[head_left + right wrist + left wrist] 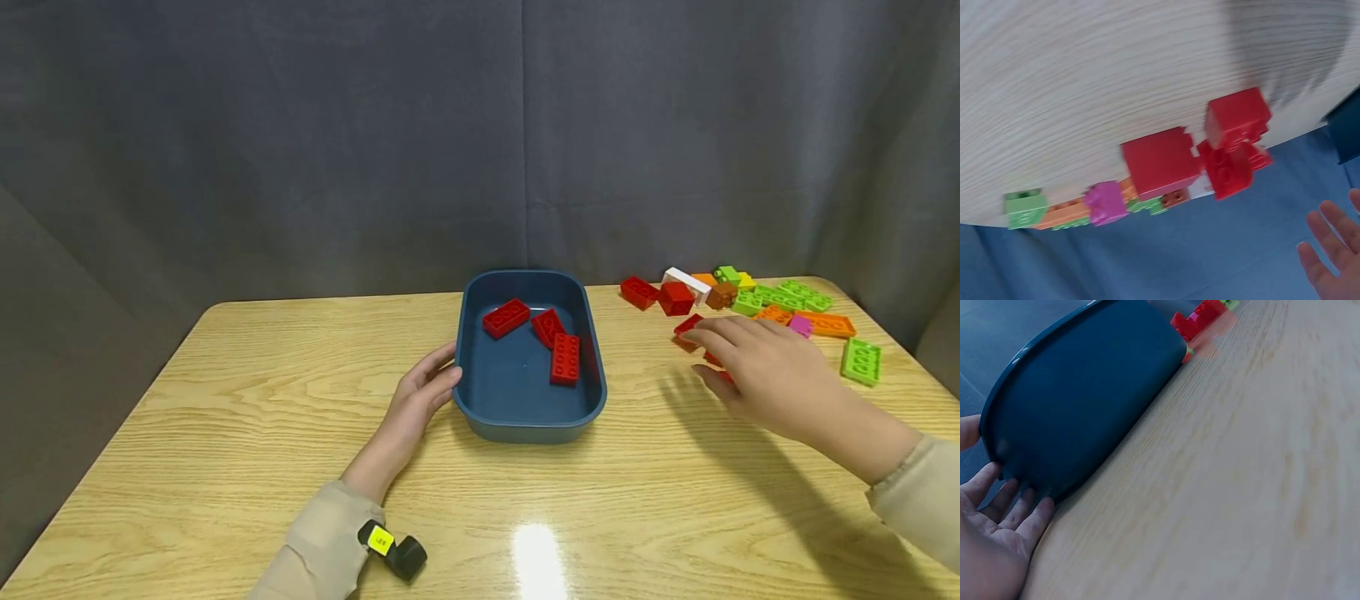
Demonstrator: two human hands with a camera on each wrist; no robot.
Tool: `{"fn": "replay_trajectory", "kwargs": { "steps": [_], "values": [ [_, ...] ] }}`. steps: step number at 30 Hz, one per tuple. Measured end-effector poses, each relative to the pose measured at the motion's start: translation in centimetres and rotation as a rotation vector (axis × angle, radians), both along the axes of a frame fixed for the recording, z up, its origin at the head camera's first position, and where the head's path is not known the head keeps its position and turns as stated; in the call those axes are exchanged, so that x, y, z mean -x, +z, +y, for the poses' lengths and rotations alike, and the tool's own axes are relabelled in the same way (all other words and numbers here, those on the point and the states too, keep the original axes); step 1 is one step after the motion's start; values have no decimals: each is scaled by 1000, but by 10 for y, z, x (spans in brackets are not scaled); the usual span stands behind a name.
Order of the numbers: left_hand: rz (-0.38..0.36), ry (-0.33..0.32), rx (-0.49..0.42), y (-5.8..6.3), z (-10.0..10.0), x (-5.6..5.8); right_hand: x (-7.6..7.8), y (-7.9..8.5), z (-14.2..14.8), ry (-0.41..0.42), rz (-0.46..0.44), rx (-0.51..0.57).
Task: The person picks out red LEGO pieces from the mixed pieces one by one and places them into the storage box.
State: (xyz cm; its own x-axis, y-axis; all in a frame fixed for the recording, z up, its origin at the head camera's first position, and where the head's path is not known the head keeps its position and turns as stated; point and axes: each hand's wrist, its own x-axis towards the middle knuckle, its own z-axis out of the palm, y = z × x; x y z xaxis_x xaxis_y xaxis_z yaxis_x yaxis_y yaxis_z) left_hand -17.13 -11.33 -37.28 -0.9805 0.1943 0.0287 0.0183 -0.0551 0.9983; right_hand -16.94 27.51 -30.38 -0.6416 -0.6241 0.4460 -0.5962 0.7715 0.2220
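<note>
Left hand (411,408): fingers nearly straight, tips against outer wall of blue bin (525,433); three red studded bricks (565,360) inside, right of those fingers. Right hand (780,379): fingers loose, empty, red loose bricks (687,330) by fingertips, magenta brick (800,325) beyond knuckles.

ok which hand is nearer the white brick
Right. The right hand is in front and to the right of the white brick, by some red bricks; the left hand touches the bin's left side, with the bin between it and the brick.
</note>
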Motion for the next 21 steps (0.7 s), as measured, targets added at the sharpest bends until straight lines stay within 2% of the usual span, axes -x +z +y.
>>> {"fn": "replay_trajectory", "kwargs": {
  "steps": [13,21],
  "values": [
    [-13,1,-1,-1,0,0,-3,-6,30,-25,25,-19],
    [0,-6,-3,0,-1,0,-4,-18,37,-14,-29,-50]
  ]
}}
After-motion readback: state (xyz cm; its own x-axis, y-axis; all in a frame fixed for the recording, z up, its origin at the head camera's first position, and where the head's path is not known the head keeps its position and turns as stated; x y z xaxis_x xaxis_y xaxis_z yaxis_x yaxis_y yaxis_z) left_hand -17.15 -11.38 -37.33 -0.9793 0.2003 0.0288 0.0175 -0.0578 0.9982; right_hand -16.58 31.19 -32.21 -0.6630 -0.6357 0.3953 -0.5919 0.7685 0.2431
